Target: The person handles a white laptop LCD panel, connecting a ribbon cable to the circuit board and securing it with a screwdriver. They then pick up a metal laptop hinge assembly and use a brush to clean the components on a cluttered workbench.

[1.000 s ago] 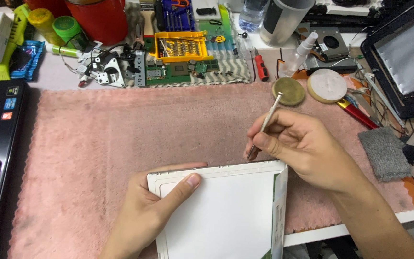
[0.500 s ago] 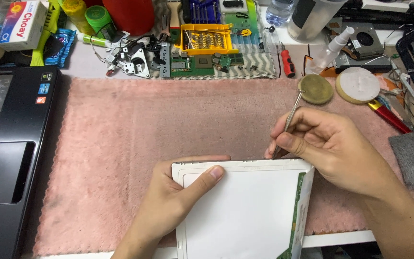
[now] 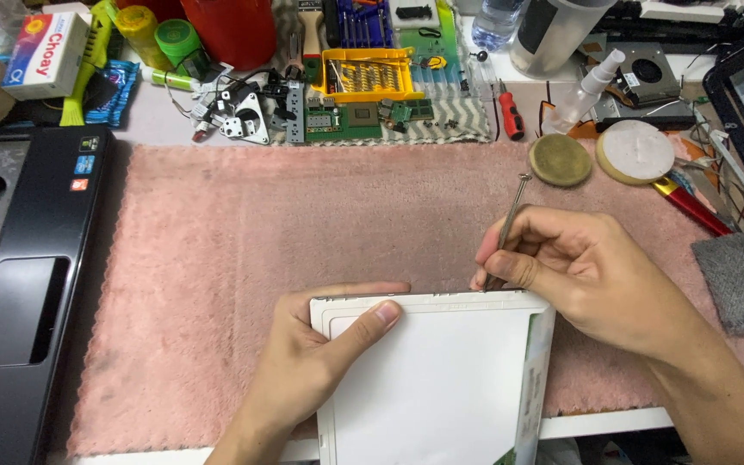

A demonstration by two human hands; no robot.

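Seen from above our own arms, our left hand (image 3: 316,366) lies flat on the near left corner of a white panel (image 3: 428,387), thumb stretched along its top edge and fingers curled under the side, pressing it down rather than gripping it. Our right hand (image 3: 592,275) is closed in a pen-like pinch on a thin metal pry tool (image 3: 506,231), whose tip meets the panel's top edge just below the fingertips while its ball-ended shaft leans up and away from the knuckles. The panel rests on a pink towel (image 3: 243,258) spread over the worktop (image 3: 165,120), its lower part running past the front edge toward us; a greenish strip shows along its right side, under the right wrist. Beyond the right hand, two round pads sit side by side, one olive (image 3: 560,160) and one white (image 3: 637,151), with a red-handled screwdriver (image 3: 510,116) just left of them. Farther out from both hands stand a yellow tray of screwdriver bits (image 3: 368,73) and a green circuit board (image 3: 363,119). Well off to the left of our left hand lies a black laptop base (image 3: 32,284), and to the right of the right wrist a grey cloth (image 3: 742,280).
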